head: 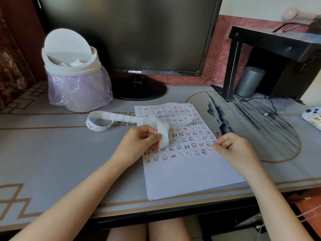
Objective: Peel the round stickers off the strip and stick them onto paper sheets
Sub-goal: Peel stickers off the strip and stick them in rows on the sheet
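Observation:
A white paper sheet (187, 176) lies on the desk, its upper part covered with rows of small cartoon round stickers (182, 136). A long white backing strip (118, 117) curls across the desk and over the sheet; part of it shows bare round gaps, and a loop at the left still carries stickers. My left hand (142, 141) pinches the strip's near end above the sheet. My right hand (231, 146) rests at the sheet's right edge, fingers curled, with thumb and forefinger pressed on a sticker at the end of a row.
A lidded white bin (73, 66) with a purple liner stands at back left, a dark monitor (135, 40) behind the sheet. A black shelf (278, 49) with a grey cylinder (248, 82) under it is at back right. A phone (312, 115) lies at far right.

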